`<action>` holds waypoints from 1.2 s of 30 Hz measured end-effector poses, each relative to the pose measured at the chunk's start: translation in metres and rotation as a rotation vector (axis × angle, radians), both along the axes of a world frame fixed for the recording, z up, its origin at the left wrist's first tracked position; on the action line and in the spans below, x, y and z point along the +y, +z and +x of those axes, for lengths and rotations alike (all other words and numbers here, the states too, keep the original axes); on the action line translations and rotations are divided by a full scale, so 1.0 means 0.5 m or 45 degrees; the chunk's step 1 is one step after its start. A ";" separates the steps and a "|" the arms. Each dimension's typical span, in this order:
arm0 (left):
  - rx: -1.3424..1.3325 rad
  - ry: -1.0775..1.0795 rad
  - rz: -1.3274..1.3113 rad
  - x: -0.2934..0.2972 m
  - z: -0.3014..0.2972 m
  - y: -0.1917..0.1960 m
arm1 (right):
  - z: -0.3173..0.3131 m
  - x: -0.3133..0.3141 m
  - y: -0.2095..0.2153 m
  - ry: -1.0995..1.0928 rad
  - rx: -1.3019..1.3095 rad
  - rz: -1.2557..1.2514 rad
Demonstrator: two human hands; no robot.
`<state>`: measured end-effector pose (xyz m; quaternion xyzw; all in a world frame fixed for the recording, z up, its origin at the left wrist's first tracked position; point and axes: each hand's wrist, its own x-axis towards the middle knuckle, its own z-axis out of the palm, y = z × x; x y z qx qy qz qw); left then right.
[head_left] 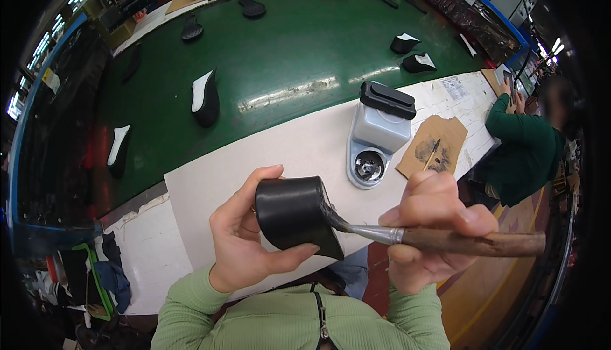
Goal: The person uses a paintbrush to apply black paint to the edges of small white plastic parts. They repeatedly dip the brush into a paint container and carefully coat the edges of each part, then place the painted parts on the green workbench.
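Note:
My left hand grips a glossy black shoe heel, thumb below and fingers above and behind it. In my right hand is a brush with a wooden handle and a metal ferrule. Its dark bristles touch the right edge of the heel. Just beyond the hands stands a pale plastic dispenser with a black lid and a small round cup at its foot, wet with something black. A stained piece of cardboard lies beside it, with a thin brush on top.
Across the table edge runs a green conveyor belt carrying black-and-white wedge heels and dark soles. White paper covers the near table. At right, a co-worker in a green top works. A green-rimmed bin stands at lower left.

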<state>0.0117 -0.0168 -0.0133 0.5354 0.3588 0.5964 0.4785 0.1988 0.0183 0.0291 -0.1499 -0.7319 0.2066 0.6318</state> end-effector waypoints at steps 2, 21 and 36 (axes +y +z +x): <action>-0.051 -0.037 -0.027 0.000 0.001 0.001 | -0.003 0.001 -0.003 0.021 0.045 -0.002; -0.440 -0.208 -0.407 -0.002 0.007 0.008 | 0.001 0.002 -0.001 -0.009 -0.035 0.049; -0.495 -0.206 -0.463 0.004 0.001 0.007 | 0.010 -0.013 -0.006 -0.067 -0.256 0.016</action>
